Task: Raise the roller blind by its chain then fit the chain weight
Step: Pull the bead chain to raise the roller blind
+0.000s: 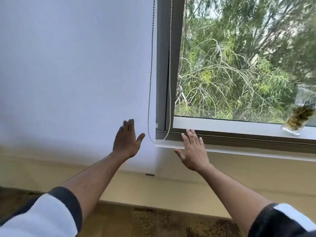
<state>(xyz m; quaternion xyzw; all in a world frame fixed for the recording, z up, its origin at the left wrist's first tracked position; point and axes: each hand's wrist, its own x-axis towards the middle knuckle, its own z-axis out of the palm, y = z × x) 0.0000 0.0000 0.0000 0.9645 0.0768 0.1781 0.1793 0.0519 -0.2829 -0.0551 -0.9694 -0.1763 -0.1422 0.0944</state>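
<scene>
A white roller blind [77,74] hangs fully down over the left part of the window, its bottom bar [150,174] below the sill. A silver bead chain [150,69] loops down along the blind's right edge, its lowest point just above the sill. My left hand [126,142] is open in front of the blind, a little left of the chain's loop and not touching it. My right hand [193,151] is open with fingers spread, just right of the loop, in front of the sill. No chain weight shows.
The grey window frame [162,65] stands behind the chain. A white sill [239,149] runs to the right. A glass jar [297,117] with dried plant matter stands on the sill at far right. Trees show through the pane. Wooden floor lies below.
</scene>
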